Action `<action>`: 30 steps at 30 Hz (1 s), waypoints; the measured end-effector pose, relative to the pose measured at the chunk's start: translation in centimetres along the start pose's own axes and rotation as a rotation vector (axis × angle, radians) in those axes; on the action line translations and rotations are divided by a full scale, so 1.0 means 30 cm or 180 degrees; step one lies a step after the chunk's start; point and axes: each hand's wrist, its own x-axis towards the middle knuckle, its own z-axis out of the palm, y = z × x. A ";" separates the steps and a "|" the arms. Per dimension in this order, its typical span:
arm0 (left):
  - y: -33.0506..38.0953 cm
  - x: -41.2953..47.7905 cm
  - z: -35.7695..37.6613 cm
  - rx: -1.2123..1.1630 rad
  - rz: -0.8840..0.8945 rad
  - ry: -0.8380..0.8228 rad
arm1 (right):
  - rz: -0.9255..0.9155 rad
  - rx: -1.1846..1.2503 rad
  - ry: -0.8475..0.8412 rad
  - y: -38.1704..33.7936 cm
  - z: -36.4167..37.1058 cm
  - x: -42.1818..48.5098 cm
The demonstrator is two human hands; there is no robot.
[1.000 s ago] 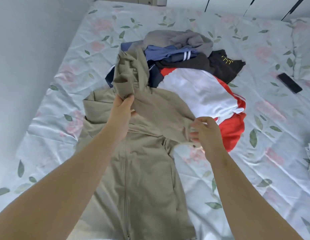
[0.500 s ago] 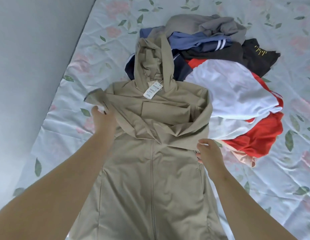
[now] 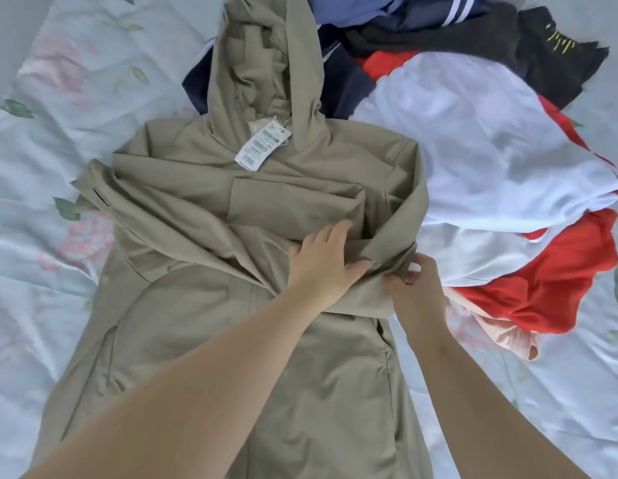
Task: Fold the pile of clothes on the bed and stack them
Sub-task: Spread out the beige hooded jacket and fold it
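Khaki hooded jacket (image 3: 204, 340) is laid out zip-side up on the bed (image 3: 41, 305). Its long axis runs straight up the frame: hood (image 3: 266, 63) at the top centre, hem dropping out of the bottom edge towards the person. The price tag (image 3: 262, 143) is lying at the neck. Both sleeves are crossed over the chest.

The bit that matters is on the right side of the jacket. The folded sleeve (image 3: 401, 216) loops down from the shoulder and doubles back across the body, and both hands are on that bend. The left hand (image 3: 323, 267) lies flat on it, fingers (image 3: 335, 233) straight and pointing up and to the right, pinning the cloth just right of the zip (image 3: 254, 299). The right hand (image 3: 418, 288) sits just beside it at the outer edge of the jacket, fingers curled in and pinching the sleeve's fold.

So the fold is right under the left hand and runs off rightwards into the right hand. My guess is that the right hand tugs that edge square while the left holds it down.

The other sleeve's cuff (image 3: 93, 198) pokes past the jacket's left edge, well away from both hands.

The unfolded pile (image 3: 473, 150) is at upper right, touching the jacket's shoulder.
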 end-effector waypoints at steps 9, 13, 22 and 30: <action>-0.058 0.176 -0.248 -0.0813 -0.0326 0.0402 | -0.0089 0.0446 0.0007 0.015 -0.001 -0.014; -0.084 0.237 -0.280 -0.0438 -0.0829 -0.0482 | -0.0014 0.0195 -0.0577 0.019 0.037 -0.017; 0.032 0.314 -0.240 -0.0915 0.0354 0.0802 | 0.0136 0.0331 -0.0072 0.044 0.030 0.019; -0.092 0.208 -0.232 -0.0914 0.0217 -0.0301 | -0.0519 -0.0444 0.0720 0.001 0.030 -0.025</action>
